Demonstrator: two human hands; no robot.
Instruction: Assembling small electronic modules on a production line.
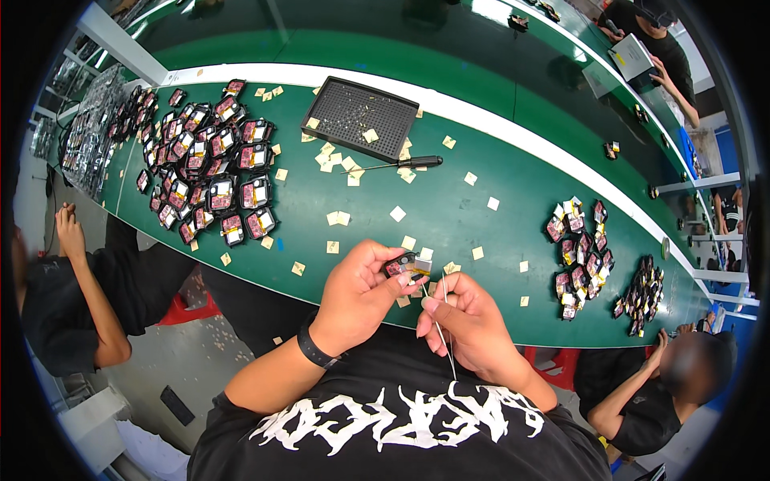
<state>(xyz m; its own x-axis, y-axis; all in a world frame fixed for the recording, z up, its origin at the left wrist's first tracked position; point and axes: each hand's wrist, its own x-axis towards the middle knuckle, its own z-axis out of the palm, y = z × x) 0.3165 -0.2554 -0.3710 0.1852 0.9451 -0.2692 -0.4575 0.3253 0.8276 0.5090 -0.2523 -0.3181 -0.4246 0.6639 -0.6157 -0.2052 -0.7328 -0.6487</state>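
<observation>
Between the thumb and fingers of my left hand, a small black electronic module is held up over the near edge of the table. It has a reddish circuit board, a silver block and a bit of yellow tape. My right hand is closed on a pair of thin metal tweezers, their prongs reaching up toward the module. Whether the tips touch it, I cannot tell. Small pale square stickers lie on the green table just beyond my hands.
A large pile of similar modules covers the table's left; smaller piles lie right. A black perforated tray and screwdriver lie ahead. Past the white rail runs a green belt with modules. People sit on both sides.
</observation>
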